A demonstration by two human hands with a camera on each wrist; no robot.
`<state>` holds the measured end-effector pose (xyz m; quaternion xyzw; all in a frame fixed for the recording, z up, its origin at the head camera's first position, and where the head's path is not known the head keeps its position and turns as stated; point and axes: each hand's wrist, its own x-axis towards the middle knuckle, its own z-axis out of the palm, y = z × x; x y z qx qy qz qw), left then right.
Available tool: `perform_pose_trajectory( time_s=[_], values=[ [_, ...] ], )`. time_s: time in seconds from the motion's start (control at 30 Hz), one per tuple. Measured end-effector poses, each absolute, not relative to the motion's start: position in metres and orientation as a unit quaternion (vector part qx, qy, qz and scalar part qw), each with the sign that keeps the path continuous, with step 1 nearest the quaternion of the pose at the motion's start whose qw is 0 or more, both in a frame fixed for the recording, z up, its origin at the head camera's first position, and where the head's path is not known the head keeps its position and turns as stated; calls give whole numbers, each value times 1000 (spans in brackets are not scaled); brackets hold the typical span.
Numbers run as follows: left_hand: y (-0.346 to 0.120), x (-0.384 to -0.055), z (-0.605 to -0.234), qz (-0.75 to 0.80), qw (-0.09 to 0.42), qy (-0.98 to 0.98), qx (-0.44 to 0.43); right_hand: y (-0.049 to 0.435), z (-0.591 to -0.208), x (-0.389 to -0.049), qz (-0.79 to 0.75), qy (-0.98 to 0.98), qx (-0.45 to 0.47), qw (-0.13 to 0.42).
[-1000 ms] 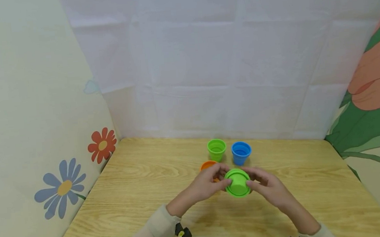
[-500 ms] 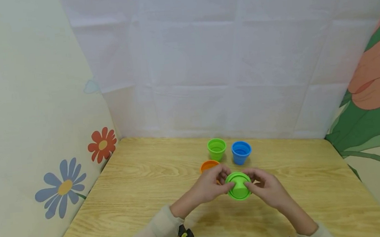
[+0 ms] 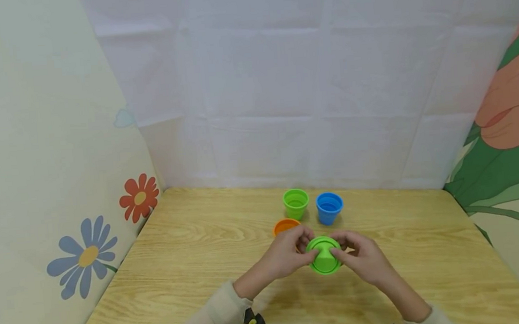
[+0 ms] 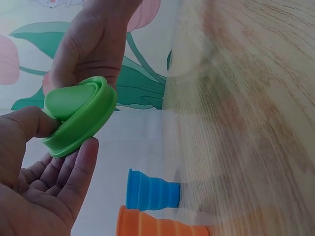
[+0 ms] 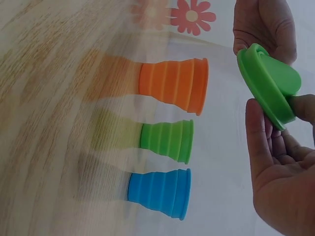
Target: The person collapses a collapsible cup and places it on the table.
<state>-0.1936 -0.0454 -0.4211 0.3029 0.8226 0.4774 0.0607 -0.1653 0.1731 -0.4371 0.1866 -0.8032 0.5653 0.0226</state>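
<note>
Both hands hold one green collapsible cup (image 3: 325,263) above the table, its base turned toward me and partly folded into the rim. My left hand (image 3: 289,253) pinches its left side, thumb pressing by the base and fingers behind the rim. On the opposite side my right hand (image 3: 363,256) grips it the same way. In the left wrist view the folded cup (image 4: 81,118) is tilted, with a dent beside the thumb. The right wrist view shows the cup (image 5: 266,83) edge-on, its base bulging out on one side.
Beyond the hands three expanded cups stand upright on the wooden table (image 3: 192,238): an orange cup (image 3: 285,225), partly behind the left hand, a green cup (image 3: 296,205) and a blue cup (image 3: 330,208). A white cloth (image 3: 253,81) hangs behind; decorated walls flank both sides.
Both thumbs have moved inward on the held cup, and its base now looks dented and pushed in between them. The cup has dipped slightly. The standing cups have not moved.
</note>
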Motion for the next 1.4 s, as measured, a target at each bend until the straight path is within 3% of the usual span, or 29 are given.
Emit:
perform_pose_trajectory(
  time_s=[0.67, 0.83, 1.07, 1.4],
  values=[
    [-41, -199, -429, 448, 28, 841, 303, 168, -438, -171, 505, -848, 153, 47],
    [-43, -199, -428, 474, 54, 828, 293, 171, -434, -171, 535, -833, 141, 15],
    [-48, -201, -426, 546, 115, 782, 276, 180, -433, -172, 637, -751, 156, -77],
    [-48, -202, -430, 622, 197, 714, 253, 184, -434, -174, 651, -732, 154, -126]
  ],
)
